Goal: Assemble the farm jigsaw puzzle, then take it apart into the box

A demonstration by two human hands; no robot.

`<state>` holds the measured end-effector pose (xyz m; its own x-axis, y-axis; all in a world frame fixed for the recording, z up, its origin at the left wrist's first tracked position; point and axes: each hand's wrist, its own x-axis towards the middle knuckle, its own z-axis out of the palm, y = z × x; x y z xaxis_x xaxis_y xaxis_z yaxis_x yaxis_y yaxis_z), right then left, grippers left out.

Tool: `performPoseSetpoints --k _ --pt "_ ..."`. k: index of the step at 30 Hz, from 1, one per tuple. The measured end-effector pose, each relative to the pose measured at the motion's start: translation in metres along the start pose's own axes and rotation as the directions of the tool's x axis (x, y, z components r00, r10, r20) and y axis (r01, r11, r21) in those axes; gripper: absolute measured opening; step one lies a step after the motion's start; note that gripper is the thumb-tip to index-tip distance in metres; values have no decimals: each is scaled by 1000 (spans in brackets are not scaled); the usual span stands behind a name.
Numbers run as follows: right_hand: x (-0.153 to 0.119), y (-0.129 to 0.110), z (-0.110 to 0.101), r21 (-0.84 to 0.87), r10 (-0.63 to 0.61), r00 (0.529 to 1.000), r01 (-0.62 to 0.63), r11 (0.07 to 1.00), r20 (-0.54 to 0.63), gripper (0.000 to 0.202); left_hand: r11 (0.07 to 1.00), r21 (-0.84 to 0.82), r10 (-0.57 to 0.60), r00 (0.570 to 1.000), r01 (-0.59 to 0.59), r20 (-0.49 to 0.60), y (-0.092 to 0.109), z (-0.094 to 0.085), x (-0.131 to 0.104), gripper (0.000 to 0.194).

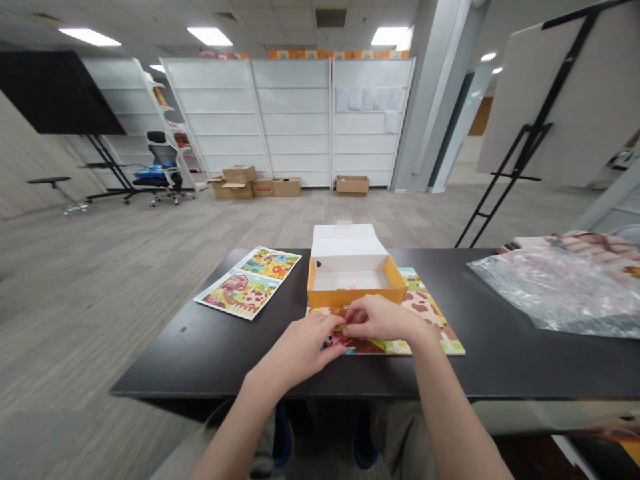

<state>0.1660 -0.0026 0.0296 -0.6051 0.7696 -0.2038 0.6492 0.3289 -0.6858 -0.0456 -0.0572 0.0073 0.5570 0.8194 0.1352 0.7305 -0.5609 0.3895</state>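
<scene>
On the black table a colourful picture puzzle (430, 313) with cow spots and green patches lies flat, its upper part beneath a yellow box (357, 298). My left hand (307, 343) rests over the puzzle's lower left corner, thumb and fingers apart around a pink and teal patch. Beside it, my right hand (377, 319) has its fingers curled and pinched just in front of the box; anything between the fingertips is hidden. The box stands open with its white lid (345, 240) tipped back, and a small pinkish bit shows inside near the front wall.
A printed picture sheet (249, 281) lies to the left on the table. Crumpled clear plastic (555, 287) covers the right end. Beyond the table are cardboard boxes (240, 181), an office chair (160, 167), a dark screen (55, 93) and a white board on a stand (555, 100).
</scene>
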Motion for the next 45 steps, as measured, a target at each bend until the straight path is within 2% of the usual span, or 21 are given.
performPoseSetpoints --k 5,9,14,18,24,28,31,35,37,39,41,42,43,45 --pt "2 -1 4 111 55 998 -56 992 15 18 999 37 0 1000 1 -6 -1 5 1 39" --pt "1 -1 3 39 118 988 -115 993 -96 14 999 32 -1 1000 1 -16 0 5 1 42" --pt "-3 -4 1 1 -45 997 45 999 -58 20 1000 22 14 1000 -14 -12 -2 6 -1 37" --pt "-2 -4 3 -25 -75 996 74 997 -44 20 999 19 28 999 -28 -27 -5 9 -1 39" --pt "6 7 4 41 -88 994 90 995 -62 10 998 21 59 996 -58 -61 -4 8 -1 39" --pt "6 9 3 179 -171 985 174 968 -31 13 995 18 101 985 -100 -137 -3 2 -4 32" --pt "3 6 3 305 -219 973 230 924 -70 23 991 46 132 947 -124 -292 -3 -1 -5 26" --pt "4 1 1 435 -232 959 280 856 -161 31 980 133 194 858 -147 -476 -3 -1 0 34" --pt "7 0 -4 423 -197 925 328 845 -325 31 982 153 176 806 -108 -565 -3 -1 2 39" --pt "14 0 -11 322 -117 844 323 890 -524 26 989 132 133 789 -66 -600 -3 0 4 35" --pt "22 2 -18 174 -47 755 210 962 -654 20 993 96 110 837 -70 -536 -2 1 4 24" --pt "27 3 -21 95 -31 733 130 987 -679 18 993 78 111 875 -83 -472 0 2 4 19" --pt "32 6 -22 20 -27 732 56 998 -680 18 993 63 118 911 -102 -394 2 3 4 16" --pt "42 11 -22 -107 -38 765 -41 993 -643 20 989 41 147 956 -142 -253 7 6 5 17"
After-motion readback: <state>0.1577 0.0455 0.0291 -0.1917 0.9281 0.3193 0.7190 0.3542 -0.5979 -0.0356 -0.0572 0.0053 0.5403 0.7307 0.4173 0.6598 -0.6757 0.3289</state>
